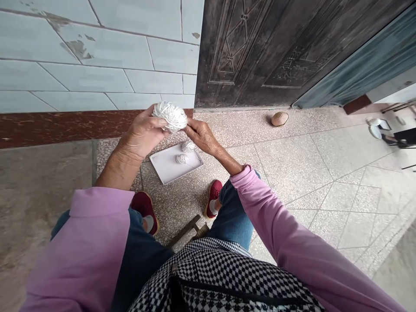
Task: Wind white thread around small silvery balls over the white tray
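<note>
Left hand (141, 134) cups a crinkled white paper ball (170, 116) steady; right hand (201, 135) pinches its edge, above a white tray (164, 164).

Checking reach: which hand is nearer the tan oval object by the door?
Right hand: it lies left of the tan oval object in view. The left hand lies farther left.

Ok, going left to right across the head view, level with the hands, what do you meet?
Maroon wall skirting → left hand → crumpled white ball → right hand → tan oval object on the floor
</note>
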`<state>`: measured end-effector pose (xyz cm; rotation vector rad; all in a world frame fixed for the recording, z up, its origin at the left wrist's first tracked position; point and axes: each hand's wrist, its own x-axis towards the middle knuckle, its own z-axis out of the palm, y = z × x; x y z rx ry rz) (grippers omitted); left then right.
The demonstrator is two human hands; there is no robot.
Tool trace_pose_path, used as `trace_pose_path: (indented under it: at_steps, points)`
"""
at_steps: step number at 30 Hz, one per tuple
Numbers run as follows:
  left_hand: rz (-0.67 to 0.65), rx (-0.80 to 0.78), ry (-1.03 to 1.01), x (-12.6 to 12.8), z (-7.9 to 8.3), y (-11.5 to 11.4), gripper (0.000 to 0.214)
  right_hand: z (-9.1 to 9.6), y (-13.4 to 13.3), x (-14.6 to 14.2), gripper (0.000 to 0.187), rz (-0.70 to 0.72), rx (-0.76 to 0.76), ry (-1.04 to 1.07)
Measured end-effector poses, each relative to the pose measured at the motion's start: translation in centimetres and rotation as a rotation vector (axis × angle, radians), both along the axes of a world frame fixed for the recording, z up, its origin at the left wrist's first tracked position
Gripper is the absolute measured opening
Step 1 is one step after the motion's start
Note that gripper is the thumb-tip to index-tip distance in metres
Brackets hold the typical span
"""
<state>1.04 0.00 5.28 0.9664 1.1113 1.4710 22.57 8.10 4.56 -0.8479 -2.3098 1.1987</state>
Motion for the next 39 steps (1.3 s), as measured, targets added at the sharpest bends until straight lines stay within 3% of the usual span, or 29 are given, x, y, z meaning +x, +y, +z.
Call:
trace_pose_path:
  at_steps: [6,9,12,15,19,22,25,32,39]
  points:
    - [0.186,0.0,-0.027,-0.5,-2.0,1.4,0.074,0.6,-1.3,0.4,0.051,0.029,-0.031,-0.059]
    - [0.276,-0.012,0.067,-0.5,-2.8,1.8,0.086,1.5,-1.8,0.6,0.054,0.036,-0.076,-0.053]
    - [0.286,-0.033,0.21,-0.3,-3.3,1.9,0.089,2.2,-1.9,0.7,0.054,0.032,-0.095,0.002]
    - [0.192,-0.062,0.287,0.0,-3.2,1.7,0.085,2.3,-1.3,1.0,0.055,-0.028,-0.102,0.043]
    - [-0.055,-0.134,0.384,0.1,-2.4,0.4,0.071,1.7,0.0,1.5,0.063,-0.122,-0.094,0.094]
    - [-0.229,-0.138,0.317,0.3,-1.3,-0.9,0.063,1.0,0.6,1.6,0.065,-0.152,-0.081,0.11]
    - [-0.294,-0.117,0.171,0.6,0.2,-1.9,0.059,0.4,0.9,1.3,0.065,-0.156,-0.072,0.136]
    - [-0.144,-0.108,-0.086,1.2,1.6,-1.7,0.058,-0.2,1.2,0.0,0.066,-0.155,-0.089,0.154]
    - [0.072,-0.007,-0.035,-0.1,0.0,-0.1,0.067,0.3,-0.5,-0.3,0.05,-0.04,-0.095,0.04]
